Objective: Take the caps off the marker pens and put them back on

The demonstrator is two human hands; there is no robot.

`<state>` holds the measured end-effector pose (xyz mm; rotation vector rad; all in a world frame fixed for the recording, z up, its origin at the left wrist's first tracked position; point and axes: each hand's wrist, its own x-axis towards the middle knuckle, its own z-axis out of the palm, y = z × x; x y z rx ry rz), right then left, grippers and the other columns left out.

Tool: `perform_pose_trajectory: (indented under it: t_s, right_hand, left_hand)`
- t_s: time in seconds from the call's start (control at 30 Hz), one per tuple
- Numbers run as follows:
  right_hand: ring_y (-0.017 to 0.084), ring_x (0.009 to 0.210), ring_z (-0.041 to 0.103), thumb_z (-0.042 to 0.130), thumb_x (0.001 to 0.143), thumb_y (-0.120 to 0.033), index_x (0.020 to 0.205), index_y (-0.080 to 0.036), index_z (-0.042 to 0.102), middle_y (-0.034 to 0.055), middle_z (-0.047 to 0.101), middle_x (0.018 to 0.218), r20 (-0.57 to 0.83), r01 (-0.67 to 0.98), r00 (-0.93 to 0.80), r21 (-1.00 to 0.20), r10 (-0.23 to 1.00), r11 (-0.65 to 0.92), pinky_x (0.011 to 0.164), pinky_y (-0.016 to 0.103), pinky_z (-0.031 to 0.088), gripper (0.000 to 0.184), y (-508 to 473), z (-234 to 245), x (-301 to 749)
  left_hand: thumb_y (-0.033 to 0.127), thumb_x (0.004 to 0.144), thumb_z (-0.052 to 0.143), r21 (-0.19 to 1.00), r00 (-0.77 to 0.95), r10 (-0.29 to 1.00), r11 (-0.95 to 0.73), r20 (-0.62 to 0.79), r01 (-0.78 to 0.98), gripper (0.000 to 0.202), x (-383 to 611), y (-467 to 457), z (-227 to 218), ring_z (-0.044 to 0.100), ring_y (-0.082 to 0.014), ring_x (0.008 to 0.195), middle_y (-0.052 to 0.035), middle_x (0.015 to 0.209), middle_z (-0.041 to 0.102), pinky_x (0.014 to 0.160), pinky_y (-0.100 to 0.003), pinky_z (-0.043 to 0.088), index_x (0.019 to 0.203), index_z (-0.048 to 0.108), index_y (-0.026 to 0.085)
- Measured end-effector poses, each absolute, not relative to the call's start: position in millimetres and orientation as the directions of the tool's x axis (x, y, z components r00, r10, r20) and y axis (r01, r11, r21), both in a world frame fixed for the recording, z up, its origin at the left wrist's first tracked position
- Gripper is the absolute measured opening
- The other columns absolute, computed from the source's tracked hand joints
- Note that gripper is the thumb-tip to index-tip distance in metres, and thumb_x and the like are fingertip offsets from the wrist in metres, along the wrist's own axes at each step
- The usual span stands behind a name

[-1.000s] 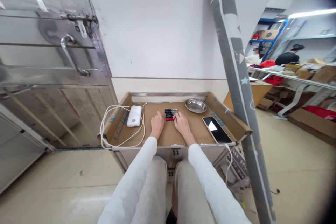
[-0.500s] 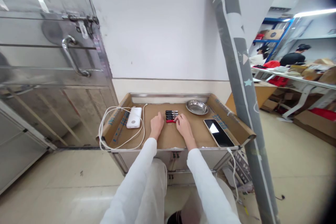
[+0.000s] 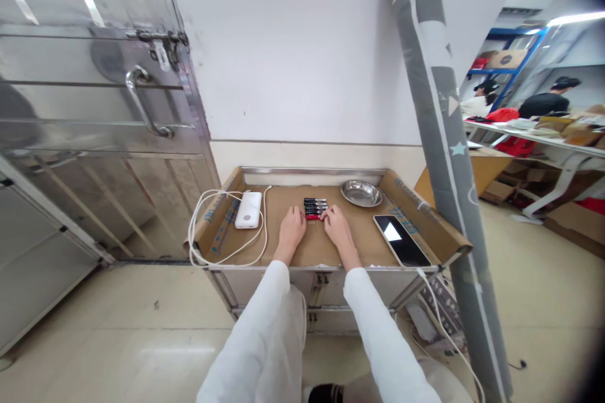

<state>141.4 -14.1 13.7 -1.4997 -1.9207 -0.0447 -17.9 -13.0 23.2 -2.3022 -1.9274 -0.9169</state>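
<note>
Pens lie mid-board in a neat row, black ones (image 3: 315,203) at back, red one (image 3: 312,217) nearest the person, all sideways, close together. Exact black count too small to tell. Left hand (image 3: 293,227) at red pen's left end, fingers curled and close together; cannot tell if they grip it or just touch. Right hand (image 3: 336,225) at red pen's right end, fingers bent, tips at the pen; whether clamped on it, cannot tell. Both wrists come in over the front edge, white sleeves (image 3: 258,327).

Cardboard (image 3: 307,253) lines the cart top, sides raised left and right. Left of left hand: white power bank (image 3: 248,210), cable (image 3: 193,233) looped around it and over the left side. Right of right hand: phone (image 3: 401,240), face up, slanted, white cord (image 3: 442,315) hanging below its near end. Steel dish (image 3: 362,193) behind phone, near back right corner. Grey roll (image 3: 442,101) leans on wall (image 3: 293,44), right of cart. Metal door (image 3: 94,107) at left.
</note>
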Motion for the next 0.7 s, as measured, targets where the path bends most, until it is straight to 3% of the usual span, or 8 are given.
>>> perform_pose_trajectory:
  t_s: [0.2,0.7]
  right_hand:
    - [0.016,0.088,0.052,0.039,0.084,-0.007,0.08,-0.018,0.064,0.0066,0.055,0.091,0.519,0.877,-0.113,-0.349,0.847,0.331,0.083,0.026,0.04,0.027,-16.3,15.5,140.7]
    - [0.016,0.086,0.053,0.041,0.082,-0.007,0.088,-0.018,0.063,0.0062,0.057,0.095,0.489,0.884,-0.126,-0.339,0.863,0.321,0.083,0.027,0.037,0.025,-16.5,10.1,142.8]
  left_hand:
    - [0.014,0.086,0.044,0.356,0.343,0.841,-0.5,0.418,0.789,0.015,-16.4,-16.8,24.2,0.058,-0.0166,0.085,-0.0052,0.095,0.055,0.081,-0.029,0.046,0.095,0.055,0.019]
    - [0.019,0.089,0.049,0.375,0.341,0.805,-0.544,0.486,0.75,0.008,-18.1,-11.5,19.5,0.057,-0.0161,0.089,-0.0043,0.095,0.053,0.085,-0.03,0.047,0.092,0.057,0.019]
